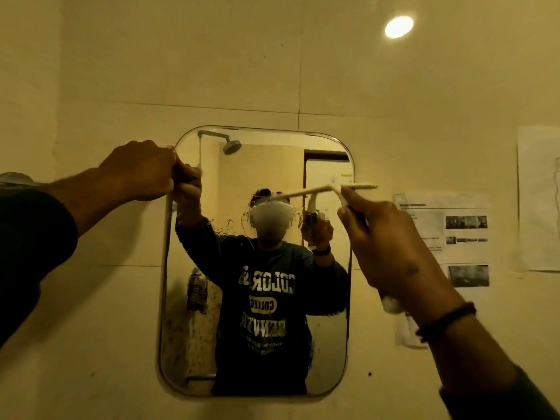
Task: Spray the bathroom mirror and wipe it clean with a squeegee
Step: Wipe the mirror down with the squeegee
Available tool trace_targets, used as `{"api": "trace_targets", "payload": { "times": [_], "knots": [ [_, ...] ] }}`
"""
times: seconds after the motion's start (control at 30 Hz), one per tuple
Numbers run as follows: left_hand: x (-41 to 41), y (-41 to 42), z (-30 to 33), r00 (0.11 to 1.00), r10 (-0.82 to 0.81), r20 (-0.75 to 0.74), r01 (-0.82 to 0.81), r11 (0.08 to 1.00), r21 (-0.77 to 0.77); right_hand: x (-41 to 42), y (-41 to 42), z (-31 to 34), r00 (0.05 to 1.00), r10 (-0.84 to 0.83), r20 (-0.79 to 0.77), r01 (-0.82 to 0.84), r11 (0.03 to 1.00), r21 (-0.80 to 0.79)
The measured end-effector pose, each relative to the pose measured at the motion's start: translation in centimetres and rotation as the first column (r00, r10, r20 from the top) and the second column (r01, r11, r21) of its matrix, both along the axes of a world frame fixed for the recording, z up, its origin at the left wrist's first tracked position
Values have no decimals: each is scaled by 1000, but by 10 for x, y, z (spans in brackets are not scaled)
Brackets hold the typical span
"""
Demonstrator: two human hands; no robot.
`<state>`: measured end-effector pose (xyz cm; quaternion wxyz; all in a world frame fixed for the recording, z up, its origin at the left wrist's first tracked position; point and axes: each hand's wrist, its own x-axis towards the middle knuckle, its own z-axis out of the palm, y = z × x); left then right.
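Wiping step in hand; spraying judged done, going by the wet beading across the middle of the mirror (pixel 212 298) and the cleaner band above it.

Mirror fixed to the tiled wall (pixel 272 71), rounded corners, the landmark for all below.

Left hand (pixel 142 171) at the mirror's upper left edge, fingers curled closed over the rim, apparently steadying the glass. Nothing else seen in it.

Right hand (pixel 391 247) over the mirror's right edge, closed round the handle of the squeegee (pixel 351 189). Blade roughly level, slightly tilted, in the upper right part of the mirror, outer tip just past the right rim. Blade contact with glass not certain from this angle; looks on or very near it.

Droplets and streaks just below blade height; lower half dull and spotted, not yet wiped.

Papers (pixel 445 237) on the wall right of the mirror. No spray bottle in view.

Next move, as judged: blade pressed flat, steady pull down through the wet band, even pressure, strokes overlapping toward the left edge. Risk: streaks if the blade lifts.
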<state>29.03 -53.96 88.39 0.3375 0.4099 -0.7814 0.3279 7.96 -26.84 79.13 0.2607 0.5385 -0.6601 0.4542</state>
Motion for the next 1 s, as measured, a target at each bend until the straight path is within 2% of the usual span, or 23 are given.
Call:
{"api": "trace_targets", "payload": {
  "times": [0.2,0.4,0.5,0.63,0.83,1.0],
  "knots": [
    [2,-4,-1,1000,6,-6,-6,1000,-4,2,-23,34,999,-50,-4,49,992,-118],
    [6,-4,-2,1000,-20,-8,20,1000,-24,4,-15,-40,994,-39,104,43,999,-32],
    [8,-1,-1,1000,-24,-3,24,999,-21,4,-11,-57,993,-68,91,68,998,9],
    [5,0,0,1000,-8,-5,8,1000,-23,9,-7,-34,994,-13,104,14,1000,-7],
    [3,-3,-3,1000,-10,-2,10,999,-34,40,-38,27,994,-26,-105,22,999,-41],
    [6,-5,-1,1000,-17,2,17,999,-39,47,-56,26,998,20,-51,-20,1000,14]
  ]
}}
